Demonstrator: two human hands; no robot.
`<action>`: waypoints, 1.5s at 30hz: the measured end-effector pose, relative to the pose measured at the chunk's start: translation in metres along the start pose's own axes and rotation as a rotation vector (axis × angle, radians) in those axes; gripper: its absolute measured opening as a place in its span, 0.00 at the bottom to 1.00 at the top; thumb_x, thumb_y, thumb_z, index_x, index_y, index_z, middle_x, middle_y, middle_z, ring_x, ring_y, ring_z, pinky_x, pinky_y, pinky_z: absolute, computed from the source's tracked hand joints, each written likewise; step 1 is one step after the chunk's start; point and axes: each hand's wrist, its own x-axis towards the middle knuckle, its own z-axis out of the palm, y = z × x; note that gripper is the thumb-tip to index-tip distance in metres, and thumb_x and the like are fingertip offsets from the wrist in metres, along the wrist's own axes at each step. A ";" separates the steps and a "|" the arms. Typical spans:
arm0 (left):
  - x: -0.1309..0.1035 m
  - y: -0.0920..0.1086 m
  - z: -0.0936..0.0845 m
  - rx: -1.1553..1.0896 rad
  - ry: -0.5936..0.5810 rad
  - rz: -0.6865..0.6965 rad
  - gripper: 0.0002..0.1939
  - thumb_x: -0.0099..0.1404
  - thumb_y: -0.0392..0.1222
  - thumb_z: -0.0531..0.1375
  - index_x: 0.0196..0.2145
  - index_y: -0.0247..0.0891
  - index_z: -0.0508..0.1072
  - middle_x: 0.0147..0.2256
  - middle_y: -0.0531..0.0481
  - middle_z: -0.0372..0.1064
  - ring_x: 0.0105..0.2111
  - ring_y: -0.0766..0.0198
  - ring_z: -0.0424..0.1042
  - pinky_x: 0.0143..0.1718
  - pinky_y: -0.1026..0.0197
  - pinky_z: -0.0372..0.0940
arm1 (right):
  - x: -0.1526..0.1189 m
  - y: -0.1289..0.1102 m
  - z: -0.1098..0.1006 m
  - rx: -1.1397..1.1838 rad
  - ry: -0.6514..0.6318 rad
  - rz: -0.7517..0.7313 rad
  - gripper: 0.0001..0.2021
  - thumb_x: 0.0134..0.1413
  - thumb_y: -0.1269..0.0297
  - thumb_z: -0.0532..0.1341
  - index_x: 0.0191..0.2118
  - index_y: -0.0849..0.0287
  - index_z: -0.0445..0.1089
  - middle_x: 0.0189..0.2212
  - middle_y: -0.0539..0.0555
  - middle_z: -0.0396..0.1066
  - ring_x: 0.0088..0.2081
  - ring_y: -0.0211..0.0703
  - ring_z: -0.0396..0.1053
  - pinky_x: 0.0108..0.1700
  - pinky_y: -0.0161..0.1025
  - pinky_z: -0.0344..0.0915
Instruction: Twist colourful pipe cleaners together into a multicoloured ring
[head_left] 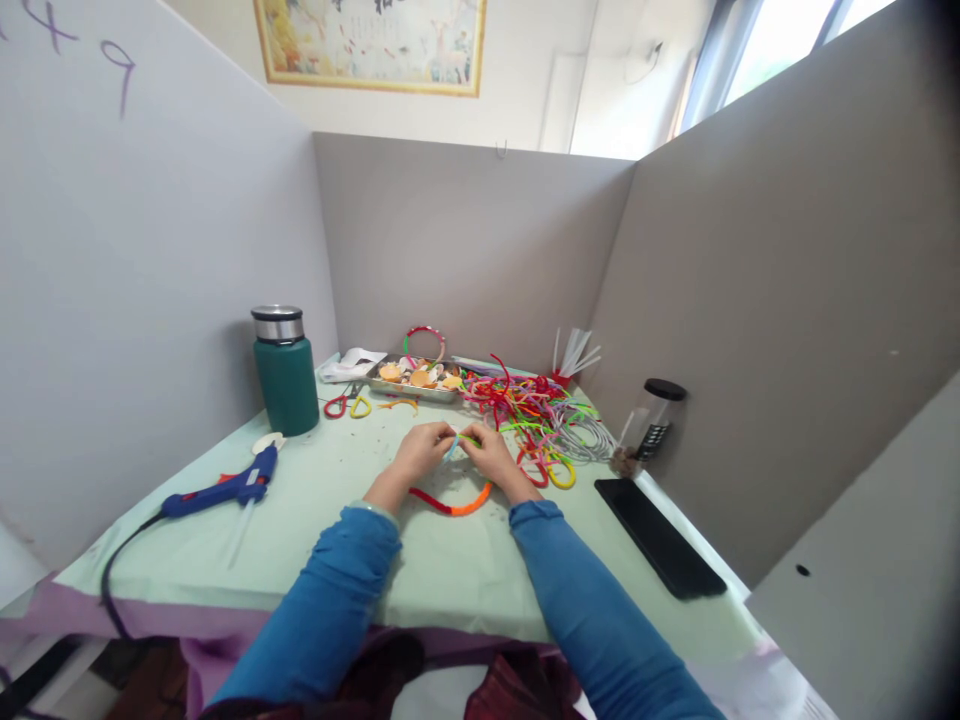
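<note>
Both hands meet over the middle of the table. My left hand [421,452] is closed, its fingertips pinching a light blue strip [452,447] that looks like pipe cleaner. Beside it, my right hand [491,462] is closed in a pinch at a yellow-green part by the same spot. Below the hands curves a ring wrapped in red and orange fuzzy pipe cleaner [454,511]; its upper part is hidden by my hands. To the right of my right hand lies a heap of coloured pipe cleaners [517,395], with red-and-yellow-handled scissors [560,471] at its near edge.
A blue glue gun [225,493] lies at left, its cord over the table edge, near a green bottle [287,385]. Behind are small scissors [360,407], a metal tray [412,390] of round pieces and a wrapped ring [424,330]. At right lies a black phone-like slab [660,537] beside a clear bottle [654,425].
</note>
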 end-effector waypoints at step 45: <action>0.005 -0.008 0.003 -0.131 0.025 -0.109 0.11 0.53 0.35 0.57 0.35 0.36 0.76 0.33 0.48 0.73 0.29 0.67 0.69 0.35 0.65 0.62 | -0.001 0.006 0.008 0.070 -0.029 0.139 0.09 0.46 0.62 0.56 0.28 0.62 0.69 0.24 0.50 0.67 0.27 0.36 0.62 0.30 0.32 0.56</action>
